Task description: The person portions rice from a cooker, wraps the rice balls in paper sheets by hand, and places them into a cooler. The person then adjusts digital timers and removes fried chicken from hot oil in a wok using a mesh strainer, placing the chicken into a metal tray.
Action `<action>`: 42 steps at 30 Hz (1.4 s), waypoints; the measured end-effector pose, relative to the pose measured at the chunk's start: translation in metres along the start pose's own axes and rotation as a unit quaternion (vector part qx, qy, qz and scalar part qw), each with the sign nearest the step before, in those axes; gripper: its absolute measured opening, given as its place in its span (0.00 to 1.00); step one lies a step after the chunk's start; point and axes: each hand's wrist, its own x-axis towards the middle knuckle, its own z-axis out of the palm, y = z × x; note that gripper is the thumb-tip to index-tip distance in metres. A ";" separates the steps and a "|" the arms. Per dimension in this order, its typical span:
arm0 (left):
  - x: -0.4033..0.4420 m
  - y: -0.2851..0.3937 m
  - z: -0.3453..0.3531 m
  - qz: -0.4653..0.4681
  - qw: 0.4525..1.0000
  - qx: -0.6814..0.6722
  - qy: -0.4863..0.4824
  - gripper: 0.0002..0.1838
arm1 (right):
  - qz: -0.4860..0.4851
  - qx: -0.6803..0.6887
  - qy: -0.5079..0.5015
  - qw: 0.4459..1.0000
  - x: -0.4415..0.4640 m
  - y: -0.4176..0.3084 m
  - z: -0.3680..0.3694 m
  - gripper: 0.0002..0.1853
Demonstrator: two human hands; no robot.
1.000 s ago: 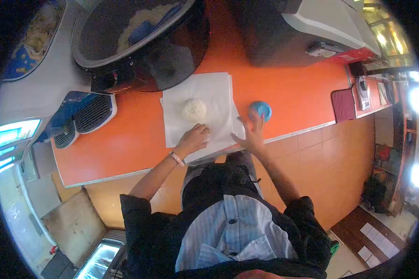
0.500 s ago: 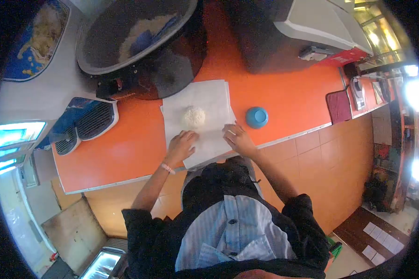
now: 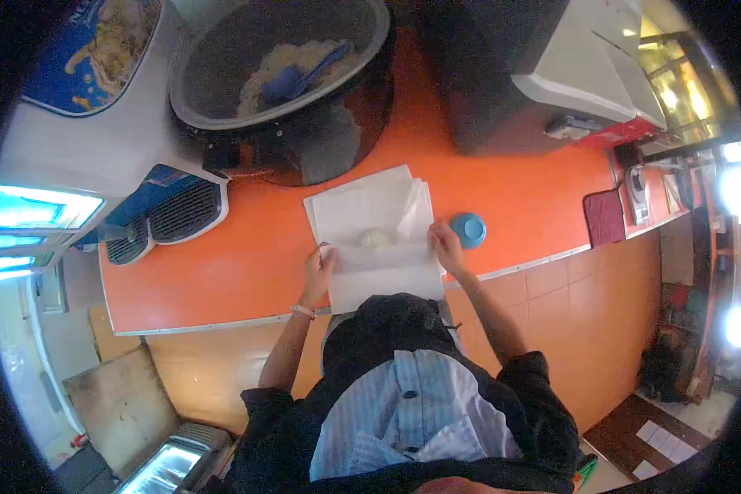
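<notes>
The mound of rice [image 3: 377, 239] sits on the white paper [image 3: 370, 204], its near side hidden under a folded-up edge — and both hands are pinching that edge, left hand [image 3: 320, 258] at one end, right hand [image 3: 445, 246] at the other. Just beside the right hand, a blue bowl [image 3: 468, 230] rests on the orange tabletop [image 3: 519, 202] — and beyond the paper stands the big rice pot [image 3: 284, 78], blue scoop [image 3: 300, 80] inside.

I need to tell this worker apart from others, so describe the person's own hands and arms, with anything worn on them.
Both the left hand and the right hand are bare, without gloves. A thin, pale wristband circles the left wrist; none shows on the right. Black sleeves end near the elbows, leaving both forearms uncovered.
</notes>
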 end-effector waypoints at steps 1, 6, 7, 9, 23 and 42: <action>-0.003 -0.010 0.002 0.007 0.999 -0.009 0.030 0.08 | 0.032 -0.045 -0.046 0.997 0.002 -0.017 0.003 0.08; -0.029 -0.044 -0.011 0.028 0.999 0.033 -0.024 0.08 | -0.159 -0.283 -0.190 0.927 -0.013 -0.081 -0.009 0.25; -0.034 -0.045 -0.013 0.051 0.996 0.044 -0.061 0.07 | -0.159 -0.403 -0.221 0.874 -0.017 -0.094 -0.011 0.30; -0.040 -0.043 -0.015 0.071 0.991 0.053 -0.100 0.06 | -0.152 -0.516 -0.250 0.805 -0.021 -0.095 -0.013 0.35; -0.024 -0.022 -0.014 0.045 0.997 0.050 -0.040 0.03 | -0.028 -0.227 -0.195 0.954 -0.014 -0.042 0.005 0.12; -0.006 -0.035 0.016 -0.082 0.991 0.047 0.099 0.15 | -0.265 -0.376 -0.210 0.862 -0.019 -0.055 0.083 0.19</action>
